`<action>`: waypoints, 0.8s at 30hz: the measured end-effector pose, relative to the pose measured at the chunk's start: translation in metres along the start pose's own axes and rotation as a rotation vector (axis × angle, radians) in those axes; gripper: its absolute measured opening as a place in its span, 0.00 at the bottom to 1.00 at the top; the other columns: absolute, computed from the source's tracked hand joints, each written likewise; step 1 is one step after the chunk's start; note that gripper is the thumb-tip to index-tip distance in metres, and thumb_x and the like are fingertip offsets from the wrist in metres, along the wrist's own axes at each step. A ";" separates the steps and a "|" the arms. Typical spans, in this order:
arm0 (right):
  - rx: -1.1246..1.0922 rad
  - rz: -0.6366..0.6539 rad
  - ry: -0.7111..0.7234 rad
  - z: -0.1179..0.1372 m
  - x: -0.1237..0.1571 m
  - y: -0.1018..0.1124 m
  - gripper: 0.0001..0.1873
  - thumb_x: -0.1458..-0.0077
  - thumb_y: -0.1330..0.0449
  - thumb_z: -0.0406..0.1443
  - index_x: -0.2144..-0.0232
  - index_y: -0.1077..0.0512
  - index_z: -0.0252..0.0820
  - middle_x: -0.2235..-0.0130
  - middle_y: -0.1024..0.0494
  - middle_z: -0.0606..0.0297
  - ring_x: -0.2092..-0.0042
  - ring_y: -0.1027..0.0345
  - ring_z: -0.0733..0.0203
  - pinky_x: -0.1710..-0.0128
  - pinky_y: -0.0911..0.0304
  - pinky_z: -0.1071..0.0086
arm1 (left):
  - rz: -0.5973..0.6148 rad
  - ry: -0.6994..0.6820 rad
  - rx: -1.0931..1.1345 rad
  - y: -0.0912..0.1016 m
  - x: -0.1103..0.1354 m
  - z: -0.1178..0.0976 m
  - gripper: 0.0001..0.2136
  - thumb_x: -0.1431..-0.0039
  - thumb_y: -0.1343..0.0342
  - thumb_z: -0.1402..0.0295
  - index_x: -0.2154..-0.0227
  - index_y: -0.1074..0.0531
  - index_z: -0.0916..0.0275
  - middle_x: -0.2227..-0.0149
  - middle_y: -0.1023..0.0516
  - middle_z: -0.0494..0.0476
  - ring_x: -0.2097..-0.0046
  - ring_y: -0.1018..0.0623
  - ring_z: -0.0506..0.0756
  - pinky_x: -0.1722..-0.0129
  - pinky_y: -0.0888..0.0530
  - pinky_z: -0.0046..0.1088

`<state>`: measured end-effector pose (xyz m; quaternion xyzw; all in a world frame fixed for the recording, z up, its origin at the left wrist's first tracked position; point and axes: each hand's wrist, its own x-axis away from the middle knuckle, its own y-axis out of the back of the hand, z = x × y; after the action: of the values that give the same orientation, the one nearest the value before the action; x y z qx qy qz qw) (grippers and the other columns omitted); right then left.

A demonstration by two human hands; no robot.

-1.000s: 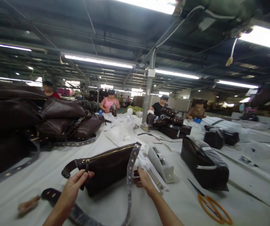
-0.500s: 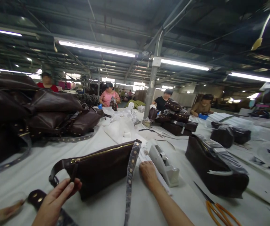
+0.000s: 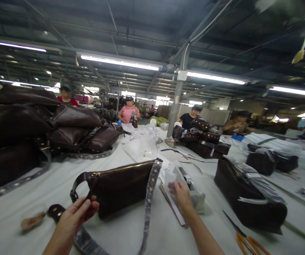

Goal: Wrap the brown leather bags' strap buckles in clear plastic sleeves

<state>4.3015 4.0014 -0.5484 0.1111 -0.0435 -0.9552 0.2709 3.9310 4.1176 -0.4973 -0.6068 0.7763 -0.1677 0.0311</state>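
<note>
Leather bag point(image 3: 123, 189): left fingers point(image 3: 94, 205) pinch its slim pull point(image 3: 89, 193), right fingers point(image 3: 174, 185) thin white sheet point(image 3: 169, 176).

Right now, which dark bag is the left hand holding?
The centre bag, gold zip up: the left hand pinches it at its left end; the piled bags and boxy bag lie clear of that hand.

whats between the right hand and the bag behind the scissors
In the head view, a grey tape dispenser, then white table, lies between the right hand and that bag.

Open tabletop point(image 3: 211, 216) between tape dispenser point(image 3: 197, 194) and boxy bag point(image 3: 248, 216), scissors point(image 3: 239, 231) lying nearer, bag pile point(image 3: 69, 118) blocking left
</note>
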 end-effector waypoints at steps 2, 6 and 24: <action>-0.102 0.041 -0.048 0.013 0.021 0.005 0.23 0.54 0.46 0.57 0.73 0.34 0.43 0.70 0.21 0.58 0.65 0.24 0.51 0.68 0.30 0.63 | 0.059 0.047 -0.007 -0.001 0.005 0.003 0.21 0.59 0.31 0.61 0.62 0.25 0.67 0.69 0.18 0.60 0.66 0.19 0.55 0.63 0.23 0.26; -0.271 0.206 -0.128 0.044 0.080 -0.012 0.23 0.54 0.40 0.56 0.70 0.35 0.44 0.72 0.22 0.64 0.68 0.24 0.55 0.71 0.31 0.67 | 0.241 0.133 -0.055 -0.010 0.025 0.015 0.25 0.59 0.33 0.51 0.63 0.23 0.66 0.67 0.18 0.62 0.67 0.21 0.55 0.63 0.26 0.28; -0.007 0.574 0.090 0.122 0.135 -0.167 0.21 0.51 0.43 0.54 0.74 0.30 0.42 0.66 0.21 0.58 0.74 0.31 0.60 0.79 0.41 0.70 | 0.044 -0.005 0.130 0.019 0.039 0.013 0.21 0.66 0.31 0.51 0.77 0.21 0.67 0.73 0.19 0.60 0.70 0.24 0.55 0.65 0.31 0.29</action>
<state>4.0761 4.0751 -0.4797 0.1357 -0.0580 -0.8336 0.5323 3.9064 4.0814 -0.5091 -0.5866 0.7769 -0.2156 0.0760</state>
